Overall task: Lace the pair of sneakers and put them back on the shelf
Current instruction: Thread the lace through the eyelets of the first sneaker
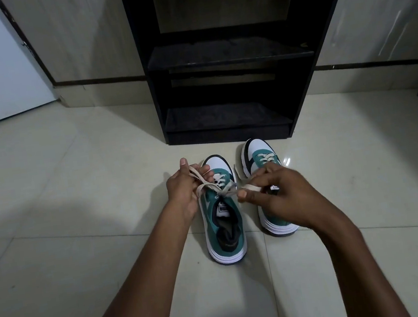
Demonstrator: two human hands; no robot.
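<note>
Lacing step, left sneaker [222,226] on the floor between your forearms, just below your fingers. Your left hand [182,189] pinches a lace [227,190] loop; your right hand [274,192] nips the other end, thumb to forefinger. Both wrists are bent down and inward. Next: likely cross and draw snug. Right sneaker [259,159] sits beyond your right knuckles; shelf [228,53] is well past your fingertips.
</note>
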